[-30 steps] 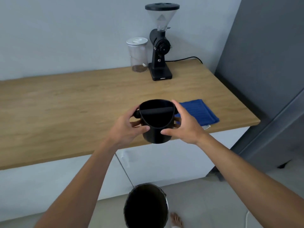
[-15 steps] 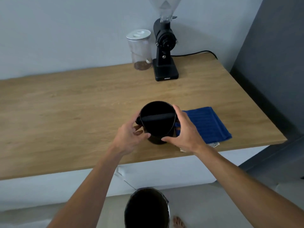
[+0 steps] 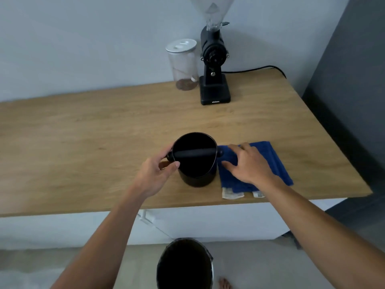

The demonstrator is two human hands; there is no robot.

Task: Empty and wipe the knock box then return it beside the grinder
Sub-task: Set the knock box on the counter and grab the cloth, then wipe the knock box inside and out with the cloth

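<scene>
Now you're at the hinge between emptying and wiping, as far as the layout suggests: the black knock box (image 3: 195,161) stands upright on the wooden countertop (image 3: 83,142) near its front edge, well apart from the coffee grinder (image 3: 214,65) at the back wall. Your left hand (image 3: 155,174) is curled around the box's left side, thumb and fingers closed on the wall by the end of the knock bar (image 3: 194,152). Your right hand (image 3: 248,163) lies on the folded blue cloth (image 3: 275,163) just beside the box, fingers spread and loosely bent over the fabric — not yet pinching it, by the look of things.

The inside of the box is too dark to tell whether any grounds remain. A bin (image 3: 185,265) with a dark liner sits on the floor below the counter edge.

Next, I'd judge, you need to gather the cloth in your right hand while your left steadies the box — the bar across the mouth will force you to work the cloth around either side of it
</scene>
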